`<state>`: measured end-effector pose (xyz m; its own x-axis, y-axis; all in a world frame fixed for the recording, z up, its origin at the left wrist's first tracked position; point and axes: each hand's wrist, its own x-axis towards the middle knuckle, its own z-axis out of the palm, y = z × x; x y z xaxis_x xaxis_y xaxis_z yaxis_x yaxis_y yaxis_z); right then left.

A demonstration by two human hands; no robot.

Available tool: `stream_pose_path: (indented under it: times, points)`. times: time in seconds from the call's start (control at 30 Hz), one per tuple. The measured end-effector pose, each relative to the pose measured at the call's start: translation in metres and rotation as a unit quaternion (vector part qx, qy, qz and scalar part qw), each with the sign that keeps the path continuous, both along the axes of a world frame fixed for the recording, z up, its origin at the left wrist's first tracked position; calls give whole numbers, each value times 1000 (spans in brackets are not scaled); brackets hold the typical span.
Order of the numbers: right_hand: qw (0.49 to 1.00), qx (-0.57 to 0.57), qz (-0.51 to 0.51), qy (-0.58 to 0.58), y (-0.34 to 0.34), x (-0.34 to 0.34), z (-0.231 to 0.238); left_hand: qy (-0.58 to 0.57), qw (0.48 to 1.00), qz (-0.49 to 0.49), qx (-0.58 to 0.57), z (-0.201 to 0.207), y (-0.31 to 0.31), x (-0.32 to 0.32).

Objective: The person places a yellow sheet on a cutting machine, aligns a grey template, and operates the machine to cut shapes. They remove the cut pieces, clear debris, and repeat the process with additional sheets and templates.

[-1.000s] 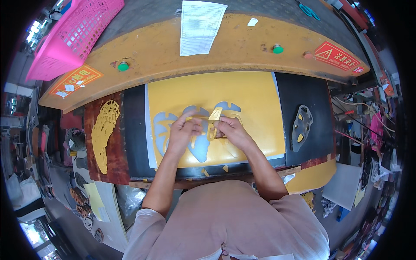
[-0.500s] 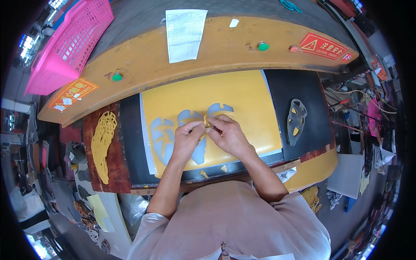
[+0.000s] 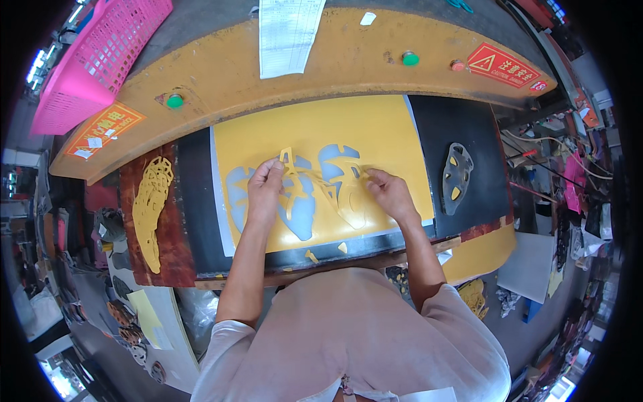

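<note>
1. Apart now, your left hand and right hand have drawn away from each other; half a second ago their fingertips met over the yellow sheet.
2. Your left thumb and fingers are pinched on a slim yellow piece, raised in view at the fingertips, with an opening near its far end.
3. Your right thumb and forefinger are bent close together beside the far right edge of the cut outline. Blur hides whether they grasp anything, so you cannot tell from this view.
4. Mind this relation: the yellow piece lies just to the right of your left grip, its long axis running roughly near to far. Your left hand is the nearer one; your right hand is well apart, across the cut outline.
5. Below the yellow piece, grey-blue gaps show through the sheet, left of the cut outline.
6. Farther left you have a pile of yellow cut shapes; off to the right, a dark perforated shape lies on the black board.
</note>
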<state>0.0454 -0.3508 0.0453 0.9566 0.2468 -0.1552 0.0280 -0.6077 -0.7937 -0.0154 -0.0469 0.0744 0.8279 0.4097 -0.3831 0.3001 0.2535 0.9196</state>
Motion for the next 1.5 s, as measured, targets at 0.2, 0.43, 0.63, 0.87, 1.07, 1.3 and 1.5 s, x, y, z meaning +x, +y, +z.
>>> stream_pose_path:
  times: [0.2, 0.43, 0.63, 0.87, 1.07, 1.3, 1.5]
  points:
    - [998, 28, 43, 46, 2, -28, -4, -79, 997, -8, -14, 0, -18, 2]
    - [955, -172, 166, -178, 20, -46, -7, -9, 999, 38, 7, -14, -44, -3]
    - [940, -171, 207, -211, 10, -42, -35, 111, 987, -114, -5, -32, -87, -36]
    - [938, 256, -139, 186, -10, 42, -4, 85, 981, -135, 107, -52, -105, -50]
    - [968, 191, -38, 161, -27, 45, -1, 114, 987, -98, 59, -41, -114, -46]
    - [989, -29, 142, 8, -22, -58, -5, 111, 983, -143, 17, -37, -109, -30]
    - [957, -227, 180, -21, 20, -76, 9, 47, 995, -64, -66, -53, -104, -31]
